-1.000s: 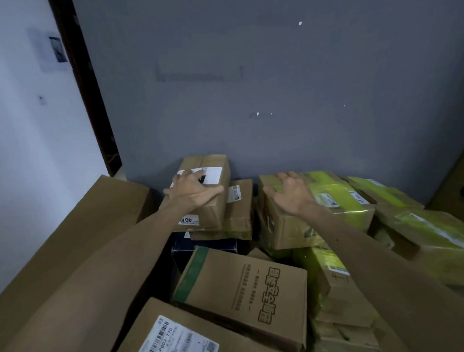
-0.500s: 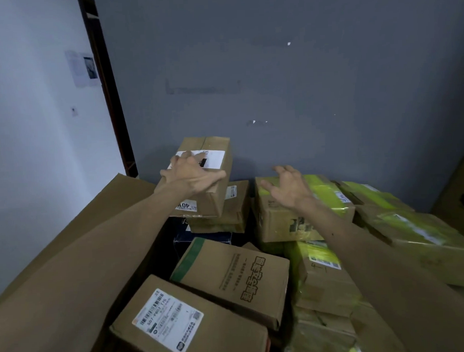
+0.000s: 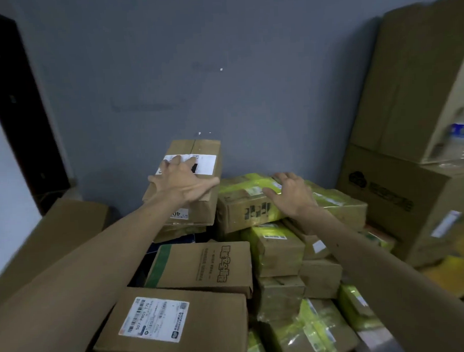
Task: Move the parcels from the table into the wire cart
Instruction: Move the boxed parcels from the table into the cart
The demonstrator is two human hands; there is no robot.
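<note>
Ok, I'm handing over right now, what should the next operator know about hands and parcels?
Left hand grips the labelled box from above, fingers spread over its top.
Right hand rests flat on the yellow-taped box beside it.
Both sit atop the pile by the grey wall; many parcels lie nearer.
Wire cart not in view; nothing seen loaded.
Left: move these, then the rest, into the cart.

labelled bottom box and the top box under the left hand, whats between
Head view: the green-striped box lies between the labelled box and the top box under the left hand.
</note>
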